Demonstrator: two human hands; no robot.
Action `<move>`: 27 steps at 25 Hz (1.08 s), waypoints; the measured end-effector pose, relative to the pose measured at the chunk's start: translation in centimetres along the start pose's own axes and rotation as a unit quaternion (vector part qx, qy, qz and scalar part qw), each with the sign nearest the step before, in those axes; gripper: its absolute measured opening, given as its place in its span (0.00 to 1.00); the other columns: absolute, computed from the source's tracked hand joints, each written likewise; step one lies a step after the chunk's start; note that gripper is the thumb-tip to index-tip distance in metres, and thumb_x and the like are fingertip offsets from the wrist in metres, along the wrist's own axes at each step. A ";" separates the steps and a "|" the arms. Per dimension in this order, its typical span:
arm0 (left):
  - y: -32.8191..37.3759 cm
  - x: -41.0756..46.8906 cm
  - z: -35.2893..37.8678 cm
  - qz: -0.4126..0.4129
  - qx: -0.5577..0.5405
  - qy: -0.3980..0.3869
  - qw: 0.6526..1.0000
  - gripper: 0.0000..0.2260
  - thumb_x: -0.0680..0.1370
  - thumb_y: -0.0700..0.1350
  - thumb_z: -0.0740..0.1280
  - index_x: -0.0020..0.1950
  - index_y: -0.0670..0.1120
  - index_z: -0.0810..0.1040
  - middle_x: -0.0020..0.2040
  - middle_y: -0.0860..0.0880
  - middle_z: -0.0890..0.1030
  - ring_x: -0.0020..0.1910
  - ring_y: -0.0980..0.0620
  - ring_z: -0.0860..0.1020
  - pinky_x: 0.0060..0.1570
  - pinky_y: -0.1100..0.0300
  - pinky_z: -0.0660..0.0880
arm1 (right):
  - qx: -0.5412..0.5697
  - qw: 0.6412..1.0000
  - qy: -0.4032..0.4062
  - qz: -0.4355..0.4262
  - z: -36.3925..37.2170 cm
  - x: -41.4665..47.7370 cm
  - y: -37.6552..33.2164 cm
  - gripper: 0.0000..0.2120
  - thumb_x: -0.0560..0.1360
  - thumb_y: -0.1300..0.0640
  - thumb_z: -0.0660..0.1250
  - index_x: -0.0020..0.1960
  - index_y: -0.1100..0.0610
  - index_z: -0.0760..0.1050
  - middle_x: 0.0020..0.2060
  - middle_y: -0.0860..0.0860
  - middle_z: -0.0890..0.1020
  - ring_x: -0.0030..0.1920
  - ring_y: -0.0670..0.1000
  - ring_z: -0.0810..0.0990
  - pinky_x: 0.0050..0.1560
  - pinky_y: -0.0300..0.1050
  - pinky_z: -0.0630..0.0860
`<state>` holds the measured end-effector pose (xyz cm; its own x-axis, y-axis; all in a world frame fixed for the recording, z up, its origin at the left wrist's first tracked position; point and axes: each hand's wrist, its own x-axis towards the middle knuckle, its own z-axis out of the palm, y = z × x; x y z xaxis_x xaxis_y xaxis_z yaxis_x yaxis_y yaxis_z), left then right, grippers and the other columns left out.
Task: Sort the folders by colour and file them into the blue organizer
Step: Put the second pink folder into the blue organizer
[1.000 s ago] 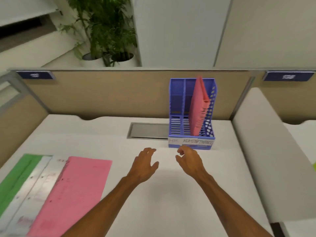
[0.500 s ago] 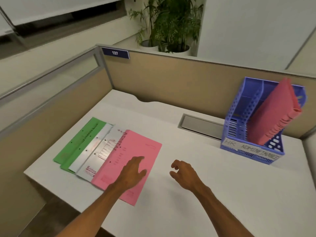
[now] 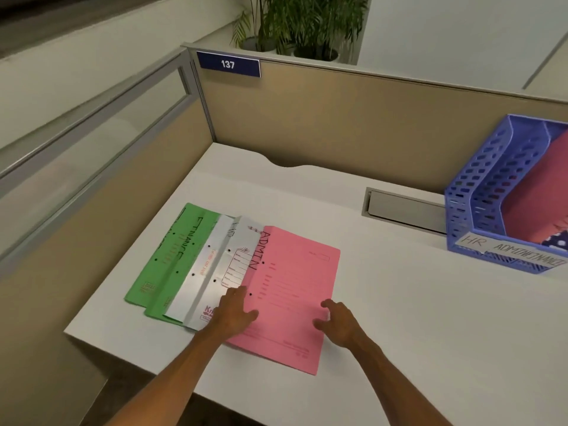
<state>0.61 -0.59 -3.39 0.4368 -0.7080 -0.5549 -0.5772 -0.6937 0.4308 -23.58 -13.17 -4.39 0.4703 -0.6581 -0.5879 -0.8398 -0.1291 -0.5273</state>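
This is an office: a white desk with tan divider walls and a number sign.

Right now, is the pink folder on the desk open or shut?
Shut: pink folder lies flat on the desk, front cover down, form print showing.

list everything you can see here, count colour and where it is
pink folder: one, pink, top of the fanned pile, near left
white folders: apparently two, white, fanned out under the pink one
green folders: apparently two, green, bottom of pile, leftmost
blue organizer: one, blue, far right
filed folders: count unclear, pinkish red, leaning inside the organizer
desk: one, white, foreground
cable flap: one, grey, in the desk beside the organizer
number plate: one, navy, on the beige partition
plants: count unclear, green, behind the partition
left hand: one, open, flat on the pink folder's left edge
right hand: one, open, over the pink folder
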 end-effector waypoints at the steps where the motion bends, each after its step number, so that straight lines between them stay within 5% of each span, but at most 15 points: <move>1: -0.5 0.5 -0.1 -0.004 -0.003 -0.009 1.000 0.28 0.75 0.51 0.70 0.71 0.46 0.64 0.68 0.44 0.68 0.64 0.45 0.70 0.63 0.47 0.72 | 0.005 1.000 0.000 0.015 0.7 0.2 -0.2 0.28 0.76 0.47 0.67 0.72 0.56 0.65 0.65 0.57 0.71 0.62 0.57 0.76 0.57 0.45 0.73; 4: -1.2 1.3 -0.1 -0.021 0.015 0.015 1.000 0.21 0.74 0.51 0.70 0.63 0.45 0.69 0.60 0.46 0.72 0.57 0.47 0.73 0.56 0.48 0.76 | 0.011 0.999 0.007 0.043 2.4 0.3 -0.6 0.28 0.76 0.47 0.66 0.71 0.57 0.64 0.62 0.57 0.71 0.57 0.56 0.77 0.49 0.43 0.75; 7: -1.1 2.3 0.0 -0.040 -0.002 0.025 0.999 0.21 0.74 0.50 0.71 0.62 0.45 0.69 0.58 0.46 0.72 0.55 0.47 0.75 0.54 0.50 0.78 | 0.000 0.998 0.022 0.052 3.3 0.7 -0.8 0.28 0.75 0.46 0.66 0.71 0.56 0.64 0.60 0.56 0.73 0.58 0.57 0.76 0.56 0.49 0.76; 14: -0.3 3.4 -1.0 -0.092 -0.183 -0.030 0.978 0.20 0.71 0.44 0.76 0.56 0.43 0.71 0.54 0.44 0.81 0.47 0.45 0.82 0.40 0.57 0.80 | 0.026 0.998 0.020 0.054 3.5 1.2 -1.1 0.30 0.74 0.44 0.67 0.71 0.55 0.64 0.62 0.54 0.76 0.59 0.56 0.77 0.58 0.52 0.76; 17: 0.4 3.0 -1.7 -0.077 -0.195 -0.034 0.977 0.15 0.70 0.43 0.77 0.49 0.44 0.72 0.51 0.44 0.82 0.45 0.47 0.82 0.40 0.59 0.80 | 0.037 0.998 0.011 0.055 3.1 1.2 -1.0 0.30 0.74 0.44 0.67 0.71 0.54 0.64 0.62 0.54 0.75 0.59 0.56 0.77 0.57 0.50 0.76; 22: 2.1 1.8 -3.8 -0.042 -0.322 -0.101 0.940 0.14 0.76 0.41 0.71 0.55 0.41 0.69 0.54 0.40 0.81 0.51 0.42 0.82 0.52 0.46 0.80 | 0.084 0.995 0.010 0.046 1.3 0.6 -1.5 0.27 0.76 0.50 0.68 0.71 0.57 0.64 0.66 0.55 0.75 0.54 0.53 0.78 0.48 0.42 0.75; 27: 6.9 0.1 -6.2 0.044 -0.337 -0.137 0.930 0.10 0.79 0.42 0.66 0.56 0.43 0.66 0.55 0.41 0.79 0.51 0.43 0.82 0.50 0.47 0.81 | 0.106 0.987 0.116 -0.002 -4.4 -0.5 -5.8 0.25 0.76 0.48 0.68 0.69 0.55 0.67 0.67 0.55 0.73 0.60 0.56 0.77 0.56 0.50 0.76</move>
<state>0.98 -6.26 3.96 0.1626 -0.7692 -0.6180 0.0028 -0.6259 0.7799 -20.12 -15.39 1.67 0.3779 -0.8139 -0.4414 -0.7502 0.0102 -0.6612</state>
